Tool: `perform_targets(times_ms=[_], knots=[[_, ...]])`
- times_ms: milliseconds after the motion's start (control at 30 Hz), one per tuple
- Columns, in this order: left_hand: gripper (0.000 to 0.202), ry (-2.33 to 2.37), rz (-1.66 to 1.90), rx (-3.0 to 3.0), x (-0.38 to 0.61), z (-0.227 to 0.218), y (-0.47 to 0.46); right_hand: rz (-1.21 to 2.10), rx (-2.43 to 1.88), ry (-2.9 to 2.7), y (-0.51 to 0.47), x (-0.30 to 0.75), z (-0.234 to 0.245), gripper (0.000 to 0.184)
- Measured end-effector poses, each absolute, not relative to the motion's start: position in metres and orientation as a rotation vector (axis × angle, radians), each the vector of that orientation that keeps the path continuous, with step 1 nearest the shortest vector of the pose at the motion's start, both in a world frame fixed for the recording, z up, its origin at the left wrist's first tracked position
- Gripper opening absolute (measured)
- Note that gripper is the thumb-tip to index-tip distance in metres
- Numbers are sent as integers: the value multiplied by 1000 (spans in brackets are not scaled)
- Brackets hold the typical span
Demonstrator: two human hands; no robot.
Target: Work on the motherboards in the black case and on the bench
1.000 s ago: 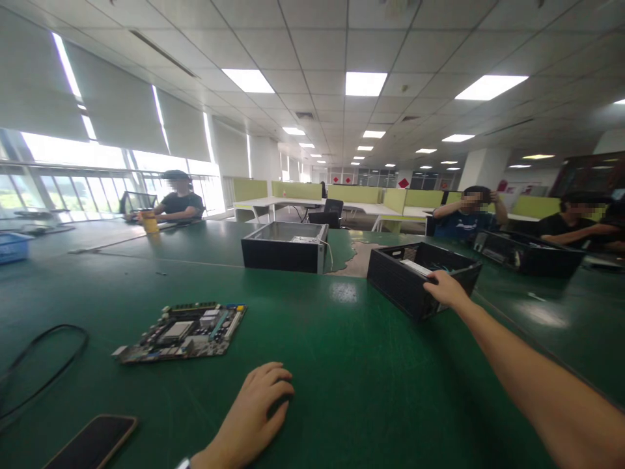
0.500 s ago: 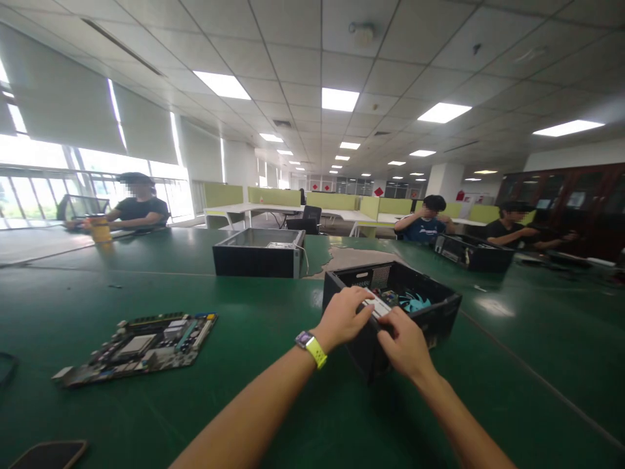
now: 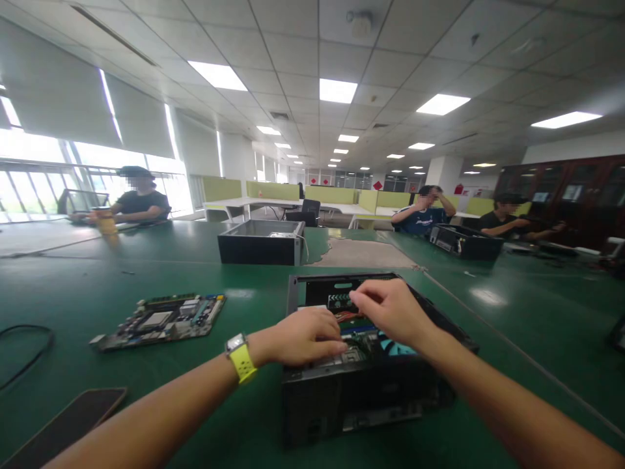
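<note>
An open black computer case (image 3: pixel 342 397) sits on the green table (image 3: pixel 146 371) right in front of me, with a circuit board, coloured wires and a teal fan inside. My left hand (image 3: pixel 305 335), a yellow-strapped watch on its wrist, rests fingers-down on the near inner edge of the case. My right hand (image 3: pixel 390 309) hovers over the case's middle with fingers curled in a pinch above the wires; what it pinches is hidden.
A bare motherboard (image 3: pixel 161 320) lies to the left. A phone (image 3: pixel 68 423) and a black cable (image 3: pixel 24 348) sit at the near left. Another open case (image 3: pixel 261 242) stands further back. Three people sit at the far sides, one by a third case (image 3: pixel 463 242).
The case has been pulled closer and turned square to me. Both hands, which gripped its near rim, now reach inside it. A second ago my left hand lay flat on the table.
</note>
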State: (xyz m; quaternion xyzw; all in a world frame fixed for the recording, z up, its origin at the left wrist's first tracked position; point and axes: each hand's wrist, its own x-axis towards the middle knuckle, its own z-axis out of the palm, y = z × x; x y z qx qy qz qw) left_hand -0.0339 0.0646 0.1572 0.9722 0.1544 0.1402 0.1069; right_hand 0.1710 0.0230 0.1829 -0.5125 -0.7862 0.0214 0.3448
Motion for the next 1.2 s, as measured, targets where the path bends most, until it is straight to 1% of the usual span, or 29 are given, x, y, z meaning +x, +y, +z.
perform_targets(times_ms=[133,233,300,367,400,433,567,700,800,900,1033,1200], knots=[[29,375,346,2759,-72,167,45,214,-1656,-2243,55,184,191,41],[25,349,293,2718,-89,169,42,273,-1744,-2421,69,186,180,36],[33,402,247,2729,-92,169,43,264,-1752,-2519,76,186,170,30],[45,560,178,2771,-87,170,45,252,-1758,-2608,83,185,161,29],[48,661,134,2798,-81,172,46,245,-1763,-2640,86,185,156,29],[47,768,79,2834,-73,173,48,235,-1772,-2662,90,184,151,29],[27,1057,-176,2956,-29,177,63,209,-1815,-2717,101,183,130,28],[24,1124,-416,2909,13,160,91,217,-1855,-2809,105,179,111,27],[26,1171,-611,2813,30,139,112,129,-1921,-2837,105,175,103,31],[29,1198,-748,2728,32,120,126,-2,-1963,-2846,103,170,99,30],[36,1201,-825,2684,27,106,132,-150,-1955,-2859,103,164,93,31],[45,1193,-808,2712,28,97,136,-211,-1924,-2882,104,162,90,29]])
